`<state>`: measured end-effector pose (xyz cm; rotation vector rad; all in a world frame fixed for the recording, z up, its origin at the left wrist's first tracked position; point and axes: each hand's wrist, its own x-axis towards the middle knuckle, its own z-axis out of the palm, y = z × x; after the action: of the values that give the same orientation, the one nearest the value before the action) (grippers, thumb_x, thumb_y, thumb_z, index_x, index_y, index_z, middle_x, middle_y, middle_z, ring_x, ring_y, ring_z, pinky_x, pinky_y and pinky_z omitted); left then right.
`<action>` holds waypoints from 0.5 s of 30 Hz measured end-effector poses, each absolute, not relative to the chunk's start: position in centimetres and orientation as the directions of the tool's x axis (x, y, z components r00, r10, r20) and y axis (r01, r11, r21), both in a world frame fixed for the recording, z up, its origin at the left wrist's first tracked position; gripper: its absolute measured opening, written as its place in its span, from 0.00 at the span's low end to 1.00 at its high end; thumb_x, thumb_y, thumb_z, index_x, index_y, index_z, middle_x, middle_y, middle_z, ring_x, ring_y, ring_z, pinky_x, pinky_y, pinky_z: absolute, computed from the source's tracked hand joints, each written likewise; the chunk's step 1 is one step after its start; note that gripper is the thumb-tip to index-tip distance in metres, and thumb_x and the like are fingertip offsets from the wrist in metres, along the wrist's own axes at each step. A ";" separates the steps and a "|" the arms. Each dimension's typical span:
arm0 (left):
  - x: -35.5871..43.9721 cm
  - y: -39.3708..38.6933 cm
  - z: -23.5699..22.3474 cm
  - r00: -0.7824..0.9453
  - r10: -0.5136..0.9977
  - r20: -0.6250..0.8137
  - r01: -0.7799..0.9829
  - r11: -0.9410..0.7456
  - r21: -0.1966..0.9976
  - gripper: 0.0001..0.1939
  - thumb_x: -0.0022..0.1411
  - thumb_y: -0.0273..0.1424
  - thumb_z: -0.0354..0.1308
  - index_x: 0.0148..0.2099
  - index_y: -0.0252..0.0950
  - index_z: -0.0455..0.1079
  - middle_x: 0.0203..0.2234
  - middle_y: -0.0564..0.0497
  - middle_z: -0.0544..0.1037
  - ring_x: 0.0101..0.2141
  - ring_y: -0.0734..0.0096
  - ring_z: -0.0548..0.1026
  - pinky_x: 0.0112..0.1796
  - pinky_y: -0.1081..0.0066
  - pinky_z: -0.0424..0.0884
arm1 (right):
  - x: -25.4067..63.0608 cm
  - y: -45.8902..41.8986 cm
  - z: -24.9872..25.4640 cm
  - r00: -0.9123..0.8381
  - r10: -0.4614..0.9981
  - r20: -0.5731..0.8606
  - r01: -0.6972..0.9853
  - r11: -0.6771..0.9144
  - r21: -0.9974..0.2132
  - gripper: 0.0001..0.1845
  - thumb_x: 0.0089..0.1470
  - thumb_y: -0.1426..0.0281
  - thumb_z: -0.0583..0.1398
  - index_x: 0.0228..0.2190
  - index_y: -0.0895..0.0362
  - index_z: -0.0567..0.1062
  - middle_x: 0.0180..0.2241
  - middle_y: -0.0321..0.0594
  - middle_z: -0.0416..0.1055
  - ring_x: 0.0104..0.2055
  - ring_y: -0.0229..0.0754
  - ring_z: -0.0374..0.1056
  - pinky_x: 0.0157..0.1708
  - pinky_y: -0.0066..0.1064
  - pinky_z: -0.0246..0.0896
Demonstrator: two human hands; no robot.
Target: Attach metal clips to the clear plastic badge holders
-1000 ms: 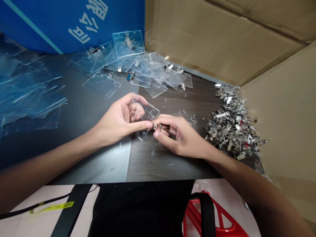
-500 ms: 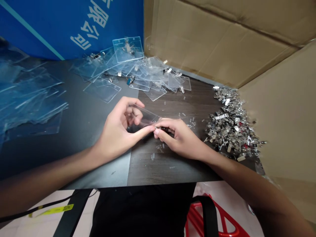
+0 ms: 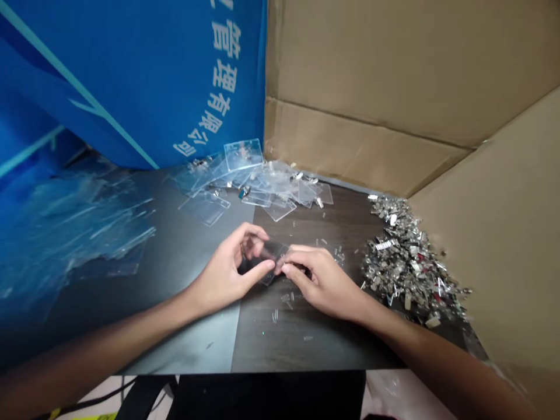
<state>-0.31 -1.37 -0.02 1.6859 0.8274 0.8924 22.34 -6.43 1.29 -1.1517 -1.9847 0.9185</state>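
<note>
My left hand (image 3: 225, 268) is closed on a clear plastic badge holder (image 3: 273, 251), with its thumb along the near side and fingers curled behind. The holder is tilted above the dark table, and its right end reaches my right hand (image 3: 326, 281). There my right thumb and forefinger pinch a small metal badge clip (image 3: 285, 265), mostly hidden by the fingers, at the holder's edge. The fingertips of both hands nearly meet. Whether the clip is fastened to the holder I cannot tell.
Metal badge clips (image 3: 406, 262) lie heaped at the right. Badge holders with clips (image 3: 280, 209) are piled at the back, and more clear holders (image 3: 100, 233) are stacked at the left, blurred. Small clear plastic bits (image 3: 287, 299) dot the table (image 3: 280, 347). Cardboard (image 3: 371, 76) and a blue banner (image 3: 144, 76) enclose the back.
The camera has tilted up, so everything sits lower in view. My left thumb has drawn slightly away from the right fingertips; both hands keep hold.
</note>
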 end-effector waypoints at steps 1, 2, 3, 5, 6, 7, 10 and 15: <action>-0.5 -1.1 0.1 0.508 0.848 0.150 0.098 -0.230 0.968 0.14 0.69 0.33 0.68 0.52 0.36 0.70 0.35 0.54 0.71 0.37 0.69 0.72 0.42 0.67 0.71 | 22.3 -6.4 1.4 -0.395 0.898 0.191 0.440 0.368 -0.819 0.14 0.72 0.77 0.60 0.38 0.58 0.85 0.36 0.40 0.81 0.36 0.40 0.74 0.38 0.30 0.65; -0.8 -0.8 0.2 0.530 0.839 0.128 0.092 -0.207 0.974 0.13 0.71 0.36 0.67 0.51 0.36 0.70 0.35 0.53 0.71 0.37 0.69 0.72 0.42 0.67 0.71 | 22.3 -6.4 1.6 -0.382 0.904 0.190 0.448 0.362 -0.818 0.14 0.72 0.77 0.59 0.39 0.57 0.86 0.36 0.40 0.81 0.36 0.41 0.75 0.38 0.30 0.65; -1.0 -0.4 0.4 0.551 0.827 0.107 0.090 -0.186 0.978 0.13 0.72 0.38 0.66 0.50 0.36 0.71 0.35 0.53 0.71 0.37 0.69 0.72 0.41 0.67 0.71 | 22.4 -6.3 1.6 -0.371 0.911 0.180 0.459 0.349 -0.817 0.15 0.72 0.76 0.59 0.40 0.57 0.86 0.36 0.40 0.81 0.36 0.41 0.75 0.39 0.31 0.67; -1.5 0.4 0.7 0.588 0.806 0.062 0.096 -0.145 0.985 0.15 0.72 0.43 0.66 0.47 0.35 0.73 0.35 0.52 0.73 0.36 0.70 0.72 0.40 0.68 0.71 | 22.4 -6.0 1.5 -0.348 0.926 0.144 0.495 0.312 -0.811 0.15 0.72 0.75 0.58 0.43 0.57 0.87 0.36 0.40 0.82 0.35 0.41 0.76 0.40 0.33 0.69; -1.7 0.8 0.8 0.595 0.803 0.037 0.099 -0.119 0.988 0.17 0.72 0.44 0.66 0.46 0.35 0.74 0.34 0.51 0.74 0.35 0.70 0.72 0.39 0.69 0.70 | 22.4 -5.9 1.3 -0.326 0.937 0.124 0.513 0.286 -0.809 0.15 0.72 0.75 0.59 0.46 0.57 0.87 0.36 0.41 0.82 0.34 0.41 0.77 0.41 0.34 0.71; -1.9 1.2 1.0 0.591 0.807 0.012 0.097 -0.086 0.992 0.18 0.71 0.45 0.68 0.45 0.35 0.74 0.33 0.52 0.75 0.34 0.71 0.73 0.38 0.69 0.70 | 22.4 -5.7 1.1 -0.297 0.949 0.108 0.526 0.257 -0.811 0.15 0.71 0.73 0.59 0.49 0.58 0.86 0.38 0.42 0.83 0.34 0.41 0.77 0.42 0.36 0.72; -2.5 2.8 1.9 0.505 0.859 -0.080 0.034 0.073 0.997 0.19 0.64 0.43 0.74 0.45 0.34 0.76 0.31 0.52 0.78 0.31 0.72 0.75 0.35 0.71 0.72 | 22.5 -5.2 0.0 -0.165 0.981 0.101 0.502 0.172 -0.848 0.23 0.67 0.71 0.62 0.61 0.61 0.80 0.47 0.49 0.85 0.36 0.44 0.80 0.42 0.38 0.77; -3.8 8.4 4.3 0.173 0.966 -0.192 -0.069 0.206 0.976 0.14 0.57 0.25 0.74 0.43 0.32 0.74 0.31 0.47 0.81 0.30 0.68 0.81 0.38 0.67 0.81 | 22.7 -4.9 -1.1 -0.077 0.988 0.135 0.465 0.155 -0.871 0.24 0.68 0.68 0.58 0.62 0.62 0.77 0.45 0.49 0.84 0.36 0.43 0.80 0.42 0.38 0.79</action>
<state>-3.81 8.42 4.29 1.0738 1.1146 0.9820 22.70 -4.88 -1.10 -1.4150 -1.6592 0.8525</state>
